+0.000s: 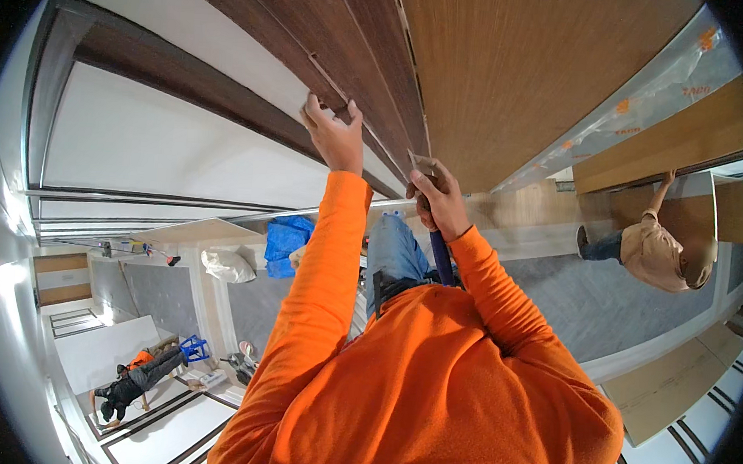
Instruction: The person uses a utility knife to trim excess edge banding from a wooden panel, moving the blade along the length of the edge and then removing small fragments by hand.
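Note:
In front of me, my left hand (335, 134) reaches up to a dark brown wooden door frame (303, 36). Its thumb and fingertips are apart and rest against the wood, just below a narrow slot (330, 78). Lower and to the right, my right hand (440, 199) is closed around a hand tool with a blue handle (440, 257). A thin pale tip shows above the fingers; the tool's exact kind is unclear. Beside this hand stands a lighter brown wood panel (517, 79).
Clear plastic film (643, 104) covers part of the panel's right side. A person (664, 250) at right touches another brown board. Another person (137, 379) works at lower left near a blue stool (195, 348). A blue bag (287, 244) and white sack (228, 264) lie on the floor.

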Demonstrator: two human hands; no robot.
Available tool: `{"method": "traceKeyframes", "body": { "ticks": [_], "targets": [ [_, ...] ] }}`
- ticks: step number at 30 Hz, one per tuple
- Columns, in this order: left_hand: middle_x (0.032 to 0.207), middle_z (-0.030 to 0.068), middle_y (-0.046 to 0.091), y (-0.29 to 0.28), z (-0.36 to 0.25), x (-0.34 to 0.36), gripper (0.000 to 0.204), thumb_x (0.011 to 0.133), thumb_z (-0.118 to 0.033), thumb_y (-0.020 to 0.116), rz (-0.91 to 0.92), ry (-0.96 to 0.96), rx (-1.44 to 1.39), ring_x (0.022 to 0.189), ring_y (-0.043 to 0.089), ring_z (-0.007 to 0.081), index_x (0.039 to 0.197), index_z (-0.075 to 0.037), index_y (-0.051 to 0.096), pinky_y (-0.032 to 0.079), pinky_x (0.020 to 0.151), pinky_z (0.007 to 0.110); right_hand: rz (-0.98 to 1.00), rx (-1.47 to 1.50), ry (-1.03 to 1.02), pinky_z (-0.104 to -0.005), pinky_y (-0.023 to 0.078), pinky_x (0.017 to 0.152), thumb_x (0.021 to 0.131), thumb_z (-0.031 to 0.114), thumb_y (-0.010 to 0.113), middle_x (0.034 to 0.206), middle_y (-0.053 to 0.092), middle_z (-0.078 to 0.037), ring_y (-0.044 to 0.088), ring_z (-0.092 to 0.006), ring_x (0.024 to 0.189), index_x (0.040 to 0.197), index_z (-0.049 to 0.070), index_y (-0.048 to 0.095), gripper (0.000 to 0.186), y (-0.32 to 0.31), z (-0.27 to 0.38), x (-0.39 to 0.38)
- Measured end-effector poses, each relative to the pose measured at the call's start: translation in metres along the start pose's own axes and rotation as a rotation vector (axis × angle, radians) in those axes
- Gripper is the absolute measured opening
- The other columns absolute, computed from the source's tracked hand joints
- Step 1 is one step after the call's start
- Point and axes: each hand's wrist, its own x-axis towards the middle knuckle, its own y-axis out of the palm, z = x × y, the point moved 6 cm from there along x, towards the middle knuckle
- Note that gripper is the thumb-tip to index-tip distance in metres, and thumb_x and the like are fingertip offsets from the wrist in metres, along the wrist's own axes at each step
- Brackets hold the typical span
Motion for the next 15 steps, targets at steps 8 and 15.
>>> {"method": "traceKeyframes", "body": {
  "ticks": [8,15],
  "targets": [
    [0.129,0.0217,0.047,0.031,0.054,-0.041,0.082,0.082,-0.017,0.082,0.212,-0.108,-0.128,0.114,0.057,0.0362,0.148,-0.001,0.034,0.054,0.09,0.046,-0.006,0.03,-0.017,-0.0239,0.031,0.033,0.102,0.025,0.064,0.079,0.064,-0.008,0.044,-0.0056,0.041,0.136,0.002,0.052,0.042,-0.009,-0.003,0.001],
    [0.133,0.0156,0.047,-0.009,0.029,-0.01,0.076,0.088,-0.021,0.081,0.061,-0.111,-0.264,0.115,0.056,0.0275,0.149,-0.003,0.039,0.057,0.089,0.041,-0.028,-0.021,-0.018,-0.0241,0.032,0.033,0.103,0.026,0.062,0.081,0.065,-0.007,0.045,-0.0056,0.041,0.138,0.002,0.051,0.043,-0.013,-0.011,0.006]
  ]
}}
